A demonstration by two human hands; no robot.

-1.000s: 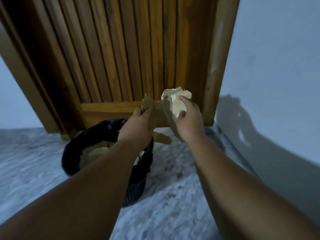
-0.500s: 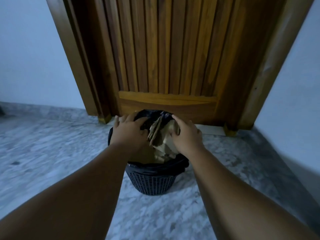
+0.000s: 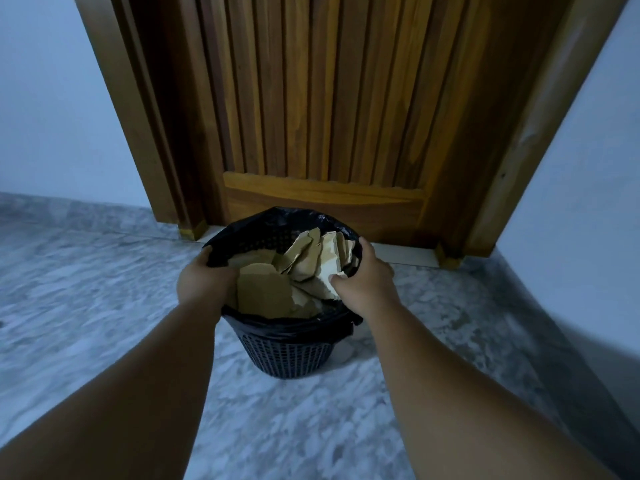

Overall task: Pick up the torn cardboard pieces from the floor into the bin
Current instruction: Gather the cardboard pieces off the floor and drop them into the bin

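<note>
Door (image 3: 311, 98), slatted wood, stands behind the bin; floor (image 3: 86, 289), grey marble pattern; bin (image 3: 287, 355), dark mesh basket with black liner (image 3: 263, 223), stands on the floor just before the door; cardboard pieces (image 3: 266, 289) fill it to the rim, several upright at the back; left hand (image 3: 202, 280) grips the left rim; right hand (image 3: 367, 278) curls round the right rim, thumb pressing a pale cardboard piece.

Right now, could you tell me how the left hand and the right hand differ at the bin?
The left hand sits at the left rim of the bin on the black liner, fingers hidden; the right hand is at the right rim, thumb on a pale cardboard piece. Both reach over the bin.
</note>
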